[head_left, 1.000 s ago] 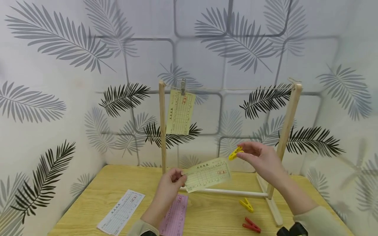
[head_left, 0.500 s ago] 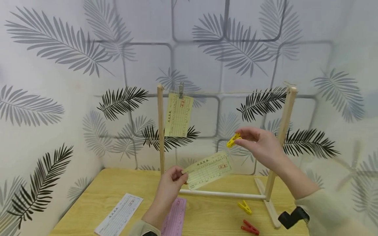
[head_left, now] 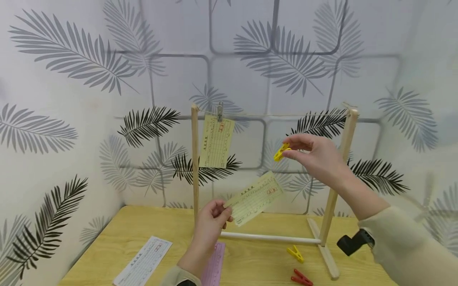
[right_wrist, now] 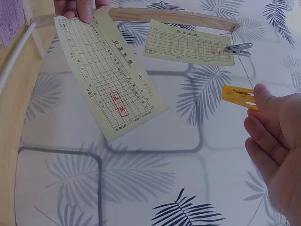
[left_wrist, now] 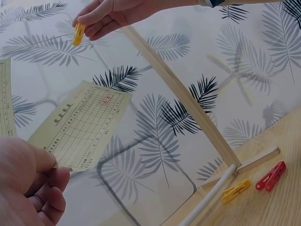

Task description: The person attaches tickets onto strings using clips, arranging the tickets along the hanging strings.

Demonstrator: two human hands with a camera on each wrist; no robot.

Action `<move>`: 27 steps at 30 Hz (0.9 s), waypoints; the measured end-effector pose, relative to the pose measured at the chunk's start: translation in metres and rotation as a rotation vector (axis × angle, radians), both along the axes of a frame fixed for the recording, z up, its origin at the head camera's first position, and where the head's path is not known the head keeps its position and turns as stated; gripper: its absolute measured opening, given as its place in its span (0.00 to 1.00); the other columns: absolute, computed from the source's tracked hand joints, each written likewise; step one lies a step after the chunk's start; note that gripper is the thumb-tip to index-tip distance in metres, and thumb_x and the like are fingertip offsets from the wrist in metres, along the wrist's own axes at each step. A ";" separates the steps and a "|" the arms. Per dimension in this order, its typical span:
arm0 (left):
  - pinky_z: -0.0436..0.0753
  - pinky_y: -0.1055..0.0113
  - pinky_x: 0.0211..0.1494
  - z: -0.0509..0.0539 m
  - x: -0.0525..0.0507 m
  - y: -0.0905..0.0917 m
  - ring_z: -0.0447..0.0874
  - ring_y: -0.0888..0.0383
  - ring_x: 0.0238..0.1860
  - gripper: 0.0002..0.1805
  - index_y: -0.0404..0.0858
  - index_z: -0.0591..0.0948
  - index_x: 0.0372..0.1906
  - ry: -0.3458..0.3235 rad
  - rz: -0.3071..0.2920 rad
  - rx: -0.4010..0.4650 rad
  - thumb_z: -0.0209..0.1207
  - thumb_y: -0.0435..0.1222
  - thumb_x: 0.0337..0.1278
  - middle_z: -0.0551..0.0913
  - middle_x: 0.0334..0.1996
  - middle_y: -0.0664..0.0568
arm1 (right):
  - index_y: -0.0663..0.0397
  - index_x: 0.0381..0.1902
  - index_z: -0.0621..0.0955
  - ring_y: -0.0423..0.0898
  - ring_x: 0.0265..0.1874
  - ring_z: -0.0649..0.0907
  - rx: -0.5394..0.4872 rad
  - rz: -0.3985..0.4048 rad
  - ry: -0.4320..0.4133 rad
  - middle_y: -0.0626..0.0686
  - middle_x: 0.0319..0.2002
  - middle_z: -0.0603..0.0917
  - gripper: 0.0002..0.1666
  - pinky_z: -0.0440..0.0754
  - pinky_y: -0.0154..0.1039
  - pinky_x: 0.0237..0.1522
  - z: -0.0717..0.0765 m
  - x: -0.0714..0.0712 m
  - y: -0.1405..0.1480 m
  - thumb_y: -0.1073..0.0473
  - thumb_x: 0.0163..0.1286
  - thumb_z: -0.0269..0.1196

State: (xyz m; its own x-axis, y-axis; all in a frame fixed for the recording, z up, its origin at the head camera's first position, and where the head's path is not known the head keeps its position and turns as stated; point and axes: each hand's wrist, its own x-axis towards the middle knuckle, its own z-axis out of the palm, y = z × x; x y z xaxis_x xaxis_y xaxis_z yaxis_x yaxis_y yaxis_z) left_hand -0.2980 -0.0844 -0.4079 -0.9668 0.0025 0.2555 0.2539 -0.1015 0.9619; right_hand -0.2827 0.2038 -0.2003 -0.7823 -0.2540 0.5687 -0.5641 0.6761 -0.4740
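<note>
Head view shows the change of the last second: the right hand (head_left: 323, 161) has risen towards the string (head_left: 272, 115) with the yellow peg (head_left: 281, 152), so that peg and paper — close together a second ago — are now plainly apart. The left hand (head_left: 210, 219) has stayed near the same spot above the bench (head_left: 257, 264), but the held slip (head_left: 255, 198) has tilted further, its free end lifted up and to the right. For the work, this brings that end nearer the string, yet the left hand alone bears the slip: no peg grips it, and it is well below the string. The left thumb and fingers are closed in a pinch on the slip's left end; the right thumb and fingers pinch the yellow peg, the other fingers loosely bent in the right wrist view. Whether the peg's own mouth is parted, I cannot tell. Unchanged are the hung slip (head_left: 216, 143), turned sideways under the metal clip (head_left: 220, 112) beside the left post (head_left: 195, 135), and the things on the bench: a white slip (head_left: 143, 262), a pink slip (head_left: 214, 264) partly behind the left forearm, and, near the foot of the right post (head_left: 332, 194), a spare peg (head_left: 295, 253) and a red peg (head_left: 301, 278) — neither touched by a hand.
</note>
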 end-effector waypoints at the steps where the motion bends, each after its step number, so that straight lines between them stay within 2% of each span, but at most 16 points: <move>1: 0.79 0.70 0.35 0.001 0.000 0.001 0.86 0.57 0.35 0.08 0.32 0.81 0.53 -0.005 -0.003 0.007 0.66 0.29 0.77 0.87 0.34 0.49 | 0.51 0.61 0.89 0.50 0.57 0.89 0.006 -0.001 0.011 0.51 0.52 0.93 0.18 0.81 0.30 0.50 0.003 -0.001 0.000 0.54 0.78 0.75; 3: 0.81 0.69 0.36 0.001 0.001 0.003 0.86 0.57 0.35 0.08 0.33 0.81 0.54 -0.015 -0.013 0.019 0.66 0.30 0.78 0.88 0.36 0.48 | 0.51 0.60 0.90 0.49 0.55 0.90 0.024 -0.005 0.035 0.51 0.51 0.93 0.18 0.80 0.30 0.50 0.009 -0.003 -0.002 0.53 0.77 0.75; 7: 0.83 0.67 0.38 0.004 0.001 0.006 0.88 0.55 0.37 0.09 0.33 0.80 0.54 -0.018 -0.044 0.051 0.66 0.30 0.78 0.89 0.38 0.46 | 0.50 0.60 0.90 0.49 0.55 0.90 0.049 -0.006 0.060 0.51 0.50 0.93 0.17 0.82 0.38 0.52 0.021 -0.006 -0.004 0.53 0.77 0.75; 12: 0.86 0.66 0.40 0.007 0.001 0.012 0.89 0.55 0.37 0.09 0.32 0.79 0.54 -0.015 -0.062 0.101 0.65 0.30 0.79 0.88 0.38 0.45 | 0.49 0.58 0.90 0.49 0.53 0.90 0.065 -0.014 0.095 0.50 0.50 0.94 0.15 0.81 0.40 0.47 0.036 -0.011 -0.012 0.54 0.77 0.75; 15: 0.87 0.65 0.42 0.011 0.001 0.015 0.89 0.55 0.38 0.08 0.32 0.78 0.52 -0.021 -0.062 0.136 0.65 0.30 0.79 0.88 0.38 0.44 | 0.49 0.59 0.90 0.50 0.53 0.90 0.069 -0.015 0.111 0.51 0.50 0.94 0.15 0.81 0.45 0.49 0.046 -0.014 -0.017 0.56 0.78 0.74; 20: 0.88 0.65 0.45 0.015 -0.002 0.020 0.90 0.55 0.40 0.07 0.35 0.78 0.50 -0.033 -0.055 0.186 0.65 0.31 0.79 0.87 0.39 0.45 | 0.51 0.60 0.89 0.52 0.56 0.89 0.072 -0.004 0.120 0.53 0.52 0.93 0.15 0.82 0.56 0.59 0.063 -0.018 -0.023 0.56 0.79 0.73; 24: 0.88 0.65 0.46 0.016 -0.006 0.024 0.90 0.53 0.40 0.06 0.37 0.79 0.49 -0.027 -0.040 0.235 0.66 0.31 0.79 0.88 0.39 0.45 | 0.53 0.60 0.89 0.52 0.57 0.89 0.069 -0.003 0.111 0.55 0.53 0.93 0.16 0.81 0.56 0.62 0.073 -0.021 -0.027 0.56 0.80 0.72; 27: 0.89 0.64 0.47 0.017 -0.008 0.029 0.90 0.53 0.40 0.07 0.34 0.79 0.51 -0.002 -0.027 0.268 0.66 0.30 0.78 0.88 0.38 0.45 | 0.54 0.60 0.89 0.51 0.56 0.89 0.053 -0.015 0.109 0.55 0.52 0.93 0.15 0.82 0.54 0.60 0.080 -0.023 -0.029 0.57 0.80 0.72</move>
